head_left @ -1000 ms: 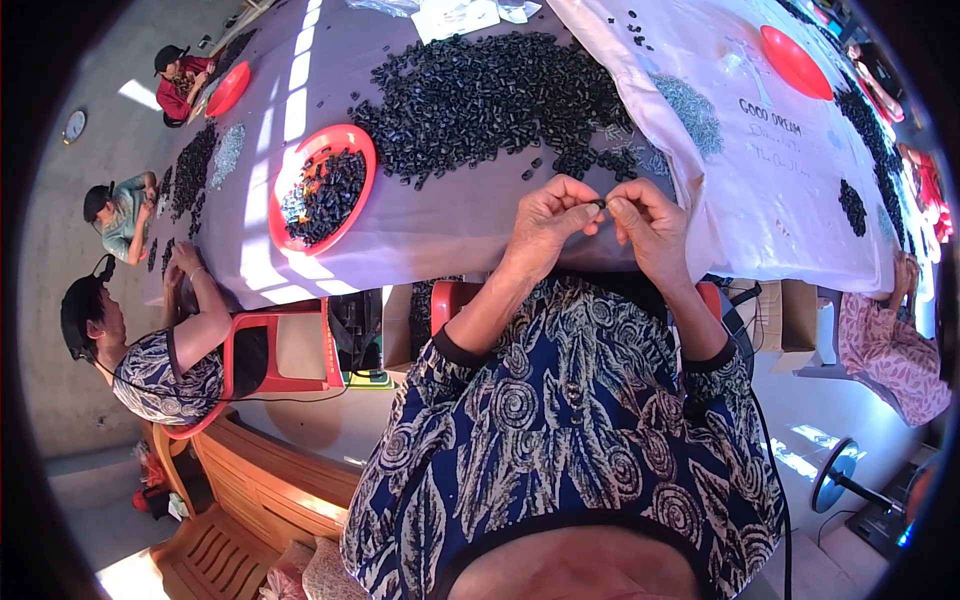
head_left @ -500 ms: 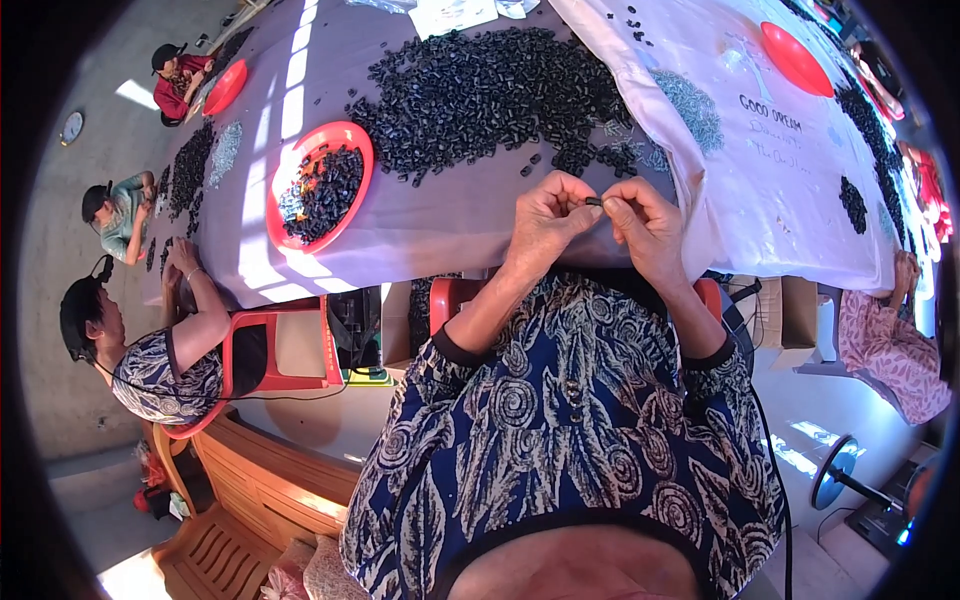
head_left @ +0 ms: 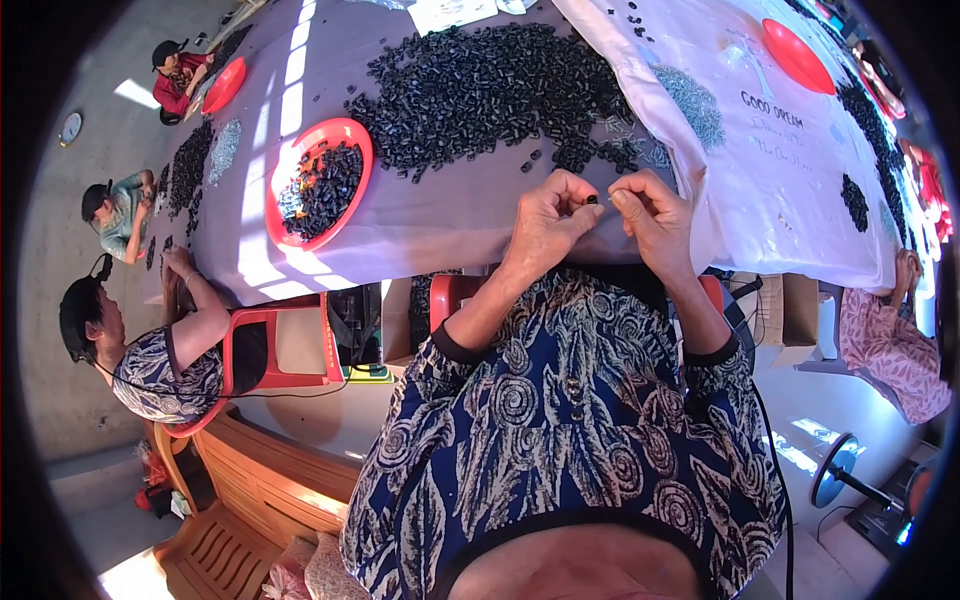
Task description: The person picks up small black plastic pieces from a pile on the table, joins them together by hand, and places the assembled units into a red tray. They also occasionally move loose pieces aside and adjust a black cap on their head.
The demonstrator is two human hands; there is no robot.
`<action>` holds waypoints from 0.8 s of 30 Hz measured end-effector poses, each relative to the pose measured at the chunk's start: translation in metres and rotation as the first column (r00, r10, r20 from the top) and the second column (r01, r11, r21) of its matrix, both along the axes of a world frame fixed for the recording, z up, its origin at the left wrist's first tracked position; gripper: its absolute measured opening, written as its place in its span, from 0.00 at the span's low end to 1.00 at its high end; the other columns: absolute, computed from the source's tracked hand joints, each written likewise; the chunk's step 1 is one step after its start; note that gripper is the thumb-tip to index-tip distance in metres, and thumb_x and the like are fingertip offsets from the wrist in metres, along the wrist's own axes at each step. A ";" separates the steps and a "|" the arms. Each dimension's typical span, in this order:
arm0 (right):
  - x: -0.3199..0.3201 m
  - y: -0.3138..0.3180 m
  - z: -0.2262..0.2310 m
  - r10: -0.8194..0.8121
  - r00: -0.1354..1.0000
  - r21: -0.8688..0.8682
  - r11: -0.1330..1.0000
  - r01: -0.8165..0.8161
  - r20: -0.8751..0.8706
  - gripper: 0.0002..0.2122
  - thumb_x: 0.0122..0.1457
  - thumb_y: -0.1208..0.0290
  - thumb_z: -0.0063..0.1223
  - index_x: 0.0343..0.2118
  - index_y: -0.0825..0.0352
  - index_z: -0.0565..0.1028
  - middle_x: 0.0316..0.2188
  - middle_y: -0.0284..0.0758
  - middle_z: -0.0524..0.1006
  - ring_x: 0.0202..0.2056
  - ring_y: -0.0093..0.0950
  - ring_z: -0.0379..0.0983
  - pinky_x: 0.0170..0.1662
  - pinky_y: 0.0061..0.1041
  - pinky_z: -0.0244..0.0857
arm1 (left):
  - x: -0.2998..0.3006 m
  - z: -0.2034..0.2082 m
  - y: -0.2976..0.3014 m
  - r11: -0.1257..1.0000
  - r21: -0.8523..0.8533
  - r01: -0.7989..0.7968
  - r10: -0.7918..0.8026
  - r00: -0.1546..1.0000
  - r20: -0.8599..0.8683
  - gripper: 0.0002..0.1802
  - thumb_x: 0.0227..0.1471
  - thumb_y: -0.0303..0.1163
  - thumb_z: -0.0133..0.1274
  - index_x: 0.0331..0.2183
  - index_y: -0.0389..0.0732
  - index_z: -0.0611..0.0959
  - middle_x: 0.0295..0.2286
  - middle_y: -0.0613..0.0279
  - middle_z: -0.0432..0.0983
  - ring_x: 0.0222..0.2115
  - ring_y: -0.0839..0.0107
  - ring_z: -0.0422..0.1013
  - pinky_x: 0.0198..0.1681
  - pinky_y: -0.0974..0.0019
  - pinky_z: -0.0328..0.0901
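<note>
My left hand [head_left: 545, 222] pinches a small black plastic piece [head_left: 592, 199] between thumb and forefinger, above the table's near edge. Just to its right, with a narrow gap between, my right hand [head_left: 656, 222] has thumb and forefinger pressed together; whatever sits at those fingertips is too small to name. Beyond both hands spreads a large heap of black plastic pieces [head_left: 480, 95]. Small shiny metal parts [head_left: 690, 105] lie piled to the right of it. A red bowl [head_left: 368, 170] on the left holds black pieces and some shiny parts.
A pale cloth [head_left: 450, 215] covers the table, with a raised fold [head_left: 690, 200] right of my hands. Another red bowl [head_left: 798, 58] stands far right. Several people sit around; the nearest person [head_left: 150, 340] works at the left. A wooden bench [head_left: 260, 460] is behind on the left.
My hands have come slightly apart; the right one moved a little to the right. The black piece, earlier between both hands, is now in the left fingertips only.
</note>
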State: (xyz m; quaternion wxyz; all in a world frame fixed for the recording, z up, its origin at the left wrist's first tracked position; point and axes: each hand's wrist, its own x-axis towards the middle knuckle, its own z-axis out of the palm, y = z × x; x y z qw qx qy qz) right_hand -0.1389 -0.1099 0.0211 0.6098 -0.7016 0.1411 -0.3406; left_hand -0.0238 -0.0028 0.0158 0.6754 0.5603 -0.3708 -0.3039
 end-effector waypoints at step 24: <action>-0.003 -0.001 0.006 0.026 0.998 -0.244 0.969 -0.039 -0.056 0.02 0.52 0.78 0.52 0.27 0.70 0.73 0.21 0.29 0.69 0.23 0.17 0.62 0.26 0.16 0.56 | 0.010 0.004 0.005 0.967 0.095 0.236 -0.208 0.949 -0.238 0.06 0.44 0.23 0.57 0.29 0.35 0.80 0.23 0.63 0.75 0.22 0.79 0.69 0.26 0.78 0.64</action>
